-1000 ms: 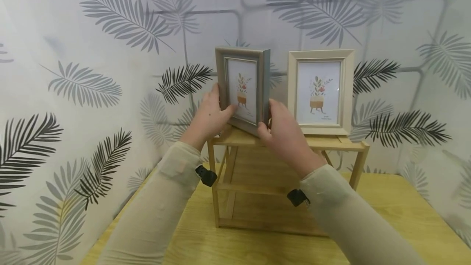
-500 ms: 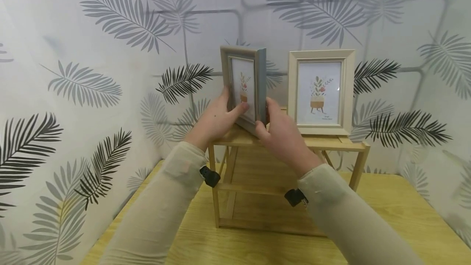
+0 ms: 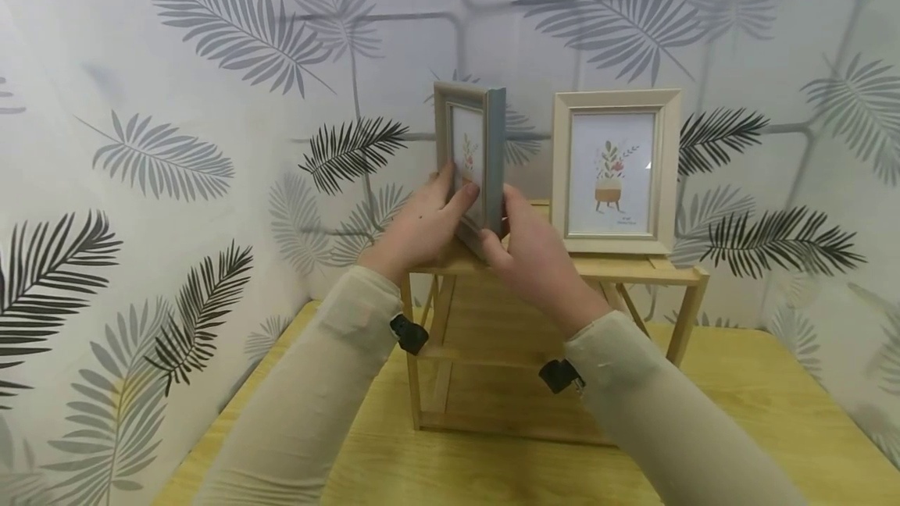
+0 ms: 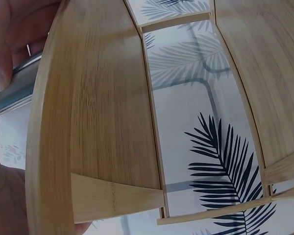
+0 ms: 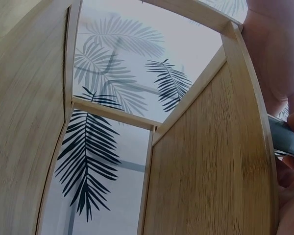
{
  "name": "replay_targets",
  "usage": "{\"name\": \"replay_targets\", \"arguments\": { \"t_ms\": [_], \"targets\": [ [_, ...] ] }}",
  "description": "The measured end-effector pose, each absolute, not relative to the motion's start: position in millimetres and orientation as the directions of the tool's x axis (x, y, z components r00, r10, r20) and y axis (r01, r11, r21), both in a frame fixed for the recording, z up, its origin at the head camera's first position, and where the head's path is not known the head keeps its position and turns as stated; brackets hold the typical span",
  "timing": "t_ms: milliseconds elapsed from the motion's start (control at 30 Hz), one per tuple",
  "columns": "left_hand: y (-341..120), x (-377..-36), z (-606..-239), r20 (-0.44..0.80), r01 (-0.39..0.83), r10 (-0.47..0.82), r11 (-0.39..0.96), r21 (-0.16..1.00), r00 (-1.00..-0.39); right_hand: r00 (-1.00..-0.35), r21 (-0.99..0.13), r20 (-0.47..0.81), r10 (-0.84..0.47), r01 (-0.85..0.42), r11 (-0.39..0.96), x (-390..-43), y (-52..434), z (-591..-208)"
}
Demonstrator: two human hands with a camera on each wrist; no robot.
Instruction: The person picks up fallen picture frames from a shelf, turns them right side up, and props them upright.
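A grey picture frame (image 3: 478,158) with a plant print stands on the left of a small wooden shelf's top (image 3: 619,270), turned almost edge-on toward me. My left hand (image 3: 422,223) grips its left side, thumb on the glass. My right hand (image 3: 530,252) holds its right edge and lower corner. A cream frame (image 3: 616,172) with the same print stands upright on the shelf's right side, facing me. In the left wrist view my fingers (image 4: 1,54) pinch the grey frame's edge (image 4: 12,90) beside the shelf's top board (image 4: 93,117). The right wrist view shows the grey frame (image 5: 285,139) held at the shelf's edge.
The shelf stands on a light wooden table (image 3: 745,412) set in a corner. Leaf-patterned walls (image 3: 176,139) close in on the left and behind. The shelf has a lower board (image 3: 485,361) below its top.
Both hands have rotated the grey frame on the shelf, so its face now points further left and its right edge faces me. The frame also shifted slightly right.
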State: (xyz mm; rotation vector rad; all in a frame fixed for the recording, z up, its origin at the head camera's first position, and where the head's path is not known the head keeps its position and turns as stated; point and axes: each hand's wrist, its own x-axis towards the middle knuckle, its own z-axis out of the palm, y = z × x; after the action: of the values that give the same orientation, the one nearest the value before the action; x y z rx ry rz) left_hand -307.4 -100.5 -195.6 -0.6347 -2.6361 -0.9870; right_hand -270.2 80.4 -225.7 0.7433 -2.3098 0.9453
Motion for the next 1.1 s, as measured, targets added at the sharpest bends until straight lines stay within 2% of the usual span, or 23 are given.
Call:
{"name": "replay_targets", "arguments": {
  "t_ms": [167,400,600,767,933,1100],
  "targets": [
    [-98,-305,-196,0.384,0.508,0.336,0.632,0.585,-0.86,-0.695,-0.452,0.659,-0.288,-0.672,0.587,-271,77,-227],
    [-94,-303,-201,0.394,0.574,0.429,0.476,0.667,-0.813,-0.681,-0.439,0.676,-0.281,-0.678,0.589,-272,76,-230],
    [-95,-301,-200,0.343,0.538,0.425,0.534,0.652,-0.838,-0.655,-0.405,0.697,-0.293,-0.697,0.592,-272,74,-229],
    [-97,-300,-201,0.325,0.522,0.417,0.563,0.641,-0.849,-0.657,-0.396,0.69,-0.303,-0.693,0.603,-271,73,-230],
    [-97,-301,-203,0.344,0.536,0.417,0.561,0.631,-0.841,-0.663,-0.39,0.679,-0.315,-0.69,0.61,-272,71,-230],
    [-95,-303,-206,0.406,0.577,0.412,0.538,0.615,-0.816,-0.636,-0.355,0.689,-0.348,-0.715,0.602,-272,69,-230]
  ]
}}
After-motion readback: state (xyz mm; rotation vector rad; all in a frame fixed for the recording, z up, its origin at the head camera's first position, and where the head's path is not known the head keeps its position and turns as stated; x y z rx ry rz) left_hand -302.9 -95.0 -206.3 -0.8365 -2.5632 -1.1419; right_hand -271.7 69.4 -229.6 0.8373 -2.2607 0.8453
